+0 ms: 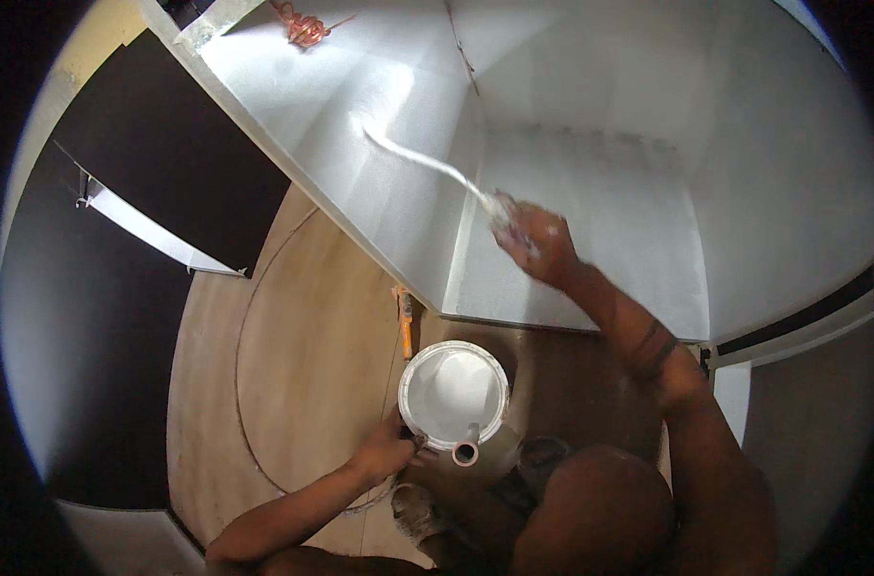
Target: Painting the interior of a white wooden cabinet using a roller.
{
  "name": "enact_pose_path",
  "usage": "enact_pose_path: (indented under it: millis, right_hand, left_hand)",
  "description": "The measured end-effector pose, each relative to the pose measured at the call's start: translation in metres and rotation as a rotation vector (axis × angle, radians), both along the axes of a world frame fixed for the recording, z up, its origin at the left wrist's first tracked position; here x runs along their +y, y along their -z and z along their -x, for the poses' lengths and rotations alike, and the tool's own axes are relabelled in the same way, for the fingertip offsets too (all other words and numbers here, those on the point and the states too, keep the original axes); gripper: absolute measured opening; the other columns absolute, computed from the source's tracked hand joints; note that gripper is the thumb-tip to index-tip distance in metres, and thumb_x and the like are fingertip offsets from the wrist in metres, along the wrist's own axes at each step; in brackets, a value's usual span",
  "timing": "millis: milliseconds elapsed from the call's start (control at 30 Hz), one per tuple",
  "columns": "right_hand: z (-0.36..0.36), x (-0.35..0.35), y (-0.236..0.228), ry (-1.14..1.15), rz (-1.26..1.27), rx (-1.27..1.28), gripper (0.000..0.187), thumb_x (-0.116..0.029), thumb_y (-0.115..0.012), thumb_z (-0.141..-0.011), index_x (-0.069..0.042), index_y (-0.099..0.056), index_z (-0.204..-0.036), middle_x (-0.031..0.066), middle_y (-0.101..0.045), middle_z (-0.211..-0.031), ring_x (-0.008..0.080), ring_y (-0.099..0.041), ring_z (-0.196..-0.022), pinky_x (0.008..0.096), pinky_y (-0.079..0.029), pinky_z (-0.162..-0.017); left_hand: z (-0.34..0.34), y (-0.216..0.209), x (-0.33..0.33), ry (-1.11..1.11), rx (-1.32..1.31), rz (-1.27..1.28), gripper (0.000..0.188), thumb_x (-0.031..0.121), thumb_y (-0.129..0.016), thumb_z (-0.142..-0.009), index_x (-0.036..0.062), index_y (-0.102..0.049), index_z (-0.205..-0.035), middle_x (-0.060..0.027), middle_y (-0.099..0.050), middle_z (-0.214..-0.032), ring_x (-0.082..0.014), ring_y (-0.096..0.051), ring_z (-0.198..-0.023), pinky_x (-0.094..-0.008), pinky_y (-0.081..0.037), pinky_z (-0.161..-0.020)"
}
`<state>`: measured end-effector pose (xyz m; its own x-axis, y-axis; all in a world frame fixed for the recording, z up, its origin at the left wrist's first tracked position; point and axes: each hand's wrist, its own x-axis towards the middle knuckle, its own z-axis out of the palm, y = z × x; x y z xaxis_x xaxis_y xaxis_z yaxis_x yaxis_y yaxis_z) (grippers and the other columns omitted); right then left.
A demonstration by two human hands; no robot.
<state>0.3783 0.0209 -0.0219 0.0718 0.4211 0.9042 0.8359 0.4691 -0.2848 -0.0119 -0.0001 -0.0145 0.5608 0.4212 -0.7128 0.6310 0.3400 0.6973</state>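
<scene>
My right hand (543, 240) is closed round the paint-smeared handle of what looks like a paint roller (423, 161). Its bent rod is coated white and reaches up and left to the pale panel (331, 163), where the far end melts into the bright white surface. Below, a round bucket (405, 403) of white paint stands close in front of me. At the bucket's lower left side, my left hand (387, 449) grips it near the rim, its fingers partly in shadow. A short tube (466, 451) with an open round end leans over the near rim.
An orange-handled tool (404, 326) lies beyond the bucket on the wood-look floor (293, 355). A thin cable (240, 384) curves across that floor. Coiled reddish wire (303, 27) sits at the upper left. Dark panels (101, 317) stand left; pale walls enclose the recess ahead.
</scene>
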Motion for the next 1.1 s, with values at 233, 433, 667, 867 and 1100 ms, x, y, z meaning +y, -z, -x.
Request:
enact_pose_path:
  millis: [233, 433, 667, 867, 1100]
  right_hand:
    - [0.020, -0.025, 0.019, 0.042, 0.258, 0.013, 0.053, -0.011, -0.075, -0.083, 0.000, -0.057, -0.132, 0.0138, -0.063, -0.084, 0.0290, -0.064, -0.069, 0.0378, -0.054, -0.066]
    - [0.032, -0.099, 0.082, -0.059, 0.489, 0.077, 0.053, -0.007, -0.074, -0.084, -0.001, -0.056, -0.133, 0.0121, -0.064, -0.084, 0.0250, -0.065, -0.069, 0.0383, -0.054, -0.060]
    - [0.052, -0.030, -0.030, 0.001, 0.132, 0.039, 0.050, -0.005, -0.073, -0.085, -0.002, -0.057, -0.132, 0.0126, -0.065, -0.085, 0.0256, -0.064, -0.065, 0.0361, -0.054, -0.057]
    - [0.061, -0.053, 0.002, -0.050, 0.280, 0.160, 0.053, -0.009, -0.073, -0.085, -0.004, -0.056, -0.135, 0.0112, -0.062, -0.082, 0.0248, -0.060, -0.062, 0.0381, -0.052, -0.058]
    - [0.046, -0.155, 0.099, 0.014, 0.603, 0.205, 0.047, -0.018, -0.072, -0.090, -0.006, -0.060, -0.134, 0.0089, -0.063, -0.078, 0.0229, -0.061, -0.064, 0.0363, -0.052, -0.060]
  left_hand:
    - [-0.001, 0.001, 0.005, 0.011, 0.040, -0.037, 0.065, -0.003, -0.049, -0.096, 0.0055, -0.018, -0.153, -0.0223, -0.060, -0.123, -0.0272, -0.070, -0.099, -0.0362, -0.061, -0.080]
    - [0.002, 0.007, 0.003, -0.018, 0.010, -0.019, 0.069, -0.002, -0.052, -0.095, 0.0061, -0.017, -0.154, -0.0220, -0.061, -0.122, -0.0269, -0.071, -0.097, -0.0361, -0.060, -0.079]
    - [-0.006, -0.005, 0.002, 0.006, 0.041, 0.003, 0.071, -0.004, -0.051, -0.095, 0.0079, -0.015, -0.155, -0.0217, -0.061, -0.120, -0.0263, -0.070, -0.097, -0.0359, -0.061, -0.076]
    - [-0.002, 0.002, -0.001, -0.024, 0.027, -0.041, 0.070, -0.006, -0.049, -0.095, 0.0094, -0.016, -0.155, -0.0222, -0.060, -0.122, -0.0268, -0.070, -0.097, -0.0353, -0.062, -0.076]
    - [-0.002, 0.004, 0.007, 0.004, 0.007, 0.032, 0.072, -0.012, -0.047, -0.090, 0.0078, -0.018, -0.154, -0.0223, -0.058, -0.126, -0.0271, -0.069, -0.098, -0.0358, -0.061, -0.075]
